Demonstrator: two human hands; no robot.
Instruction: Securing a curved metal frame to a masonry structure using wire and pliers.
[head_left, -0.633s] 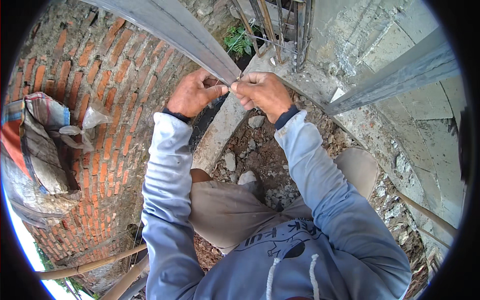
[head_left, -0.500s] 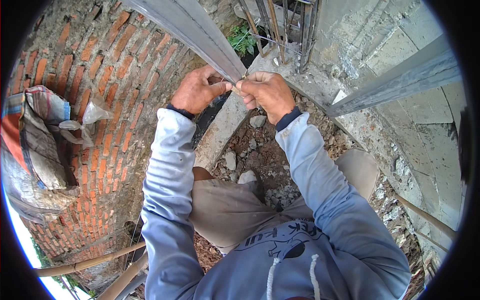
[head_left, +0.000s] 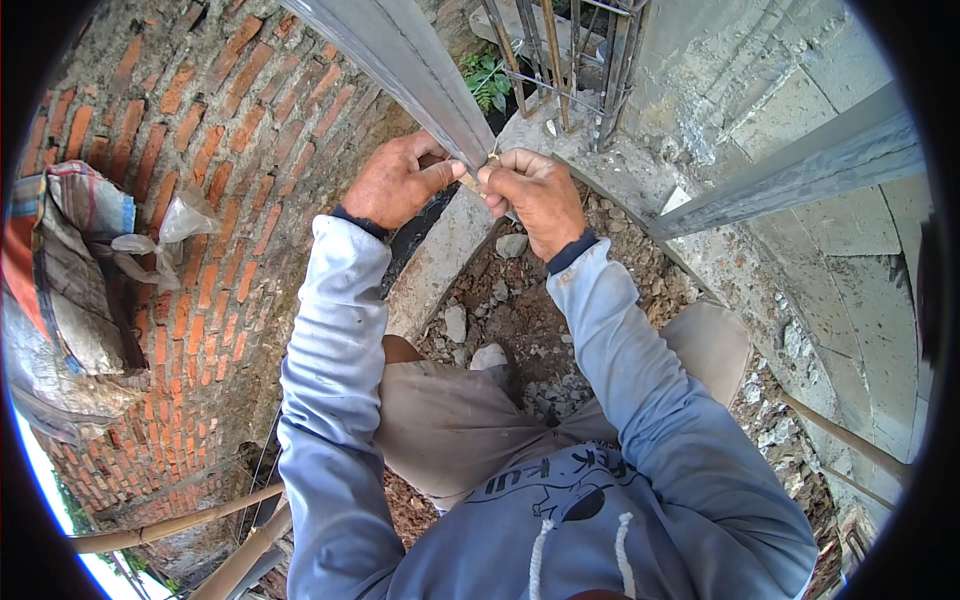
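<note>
We saw two blue-grey cloth sleeves [head_left: 338, 300] reach up the frame, with the wrists turned in. The right hand [head_left: 540, 200] seemed pinched closed on a small tan piece [head_left: 467, 183] at the top middle. The left hand [head_left: 393, 183] was curled, its thumb tip beside that piece; we couldn't tell if it gripped anything. We guessed both were close together to keep something so tiny steady by the low end of the long grey metal bar [head_left: 425, 75].

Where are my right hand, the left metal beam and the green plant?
Right hand [head_left: 541, 200]: head view, back of the hand.
Left metal beam [head_left: 403, 65]: head view, visible face.
Green plant [head_left: 489, 84]: head view, its leaves.
</note>
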